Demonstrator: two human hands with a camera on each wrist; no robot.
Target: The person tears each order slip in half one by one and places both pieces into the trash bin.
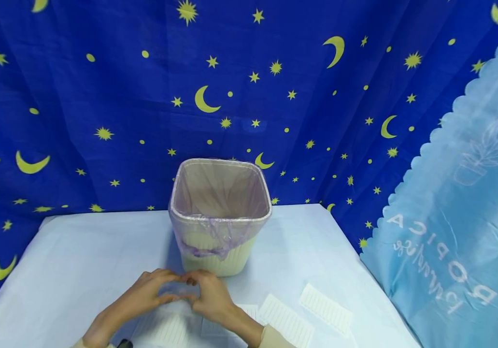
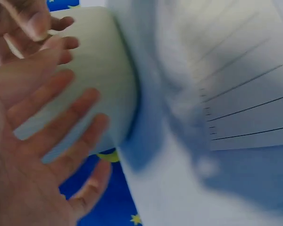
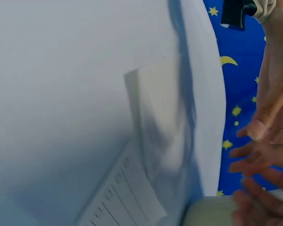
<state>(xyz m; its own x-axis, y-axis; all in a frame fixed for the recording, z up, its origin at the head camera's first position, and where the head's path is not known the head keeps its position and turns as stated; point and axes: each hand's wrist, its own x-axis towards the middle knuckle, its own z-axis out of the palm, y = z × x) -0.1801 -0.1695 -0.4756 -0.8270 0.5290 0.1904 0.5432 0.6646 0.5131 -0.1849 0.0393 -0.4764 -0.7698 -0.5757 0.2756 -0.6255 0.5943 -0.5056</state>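
My left hand [image 1: 142, 293] and right hand [image 1: 211, 296] meet at the fingertips over the near part of the table, just before a cream wastebasket [image 1: 220, 263]. Left-hand fingers are straight and spread in the left wrist view, the thumb close to the right hand's fingers. In the right wrist view, the right hand's fingers [image 3: 260, 200] look loosely extended, partly cut off by the frame edge. No object shows between the hands. Beneath and beside them lie lined paper sheets [image 1: 163, 331].
A translucent purple bag lines the wastebasket, folded over its rim [image 1: 220, 217]. More lined slips [image 1: 285, 321] lie at the right, one [image 1: 326, 309] set apart. The white-covered table [image 1: 101, 251] backs onto a blue star curtain [image 1: 114, 96]; a light-blue cloth [image 1: 462, 217] hangs right.
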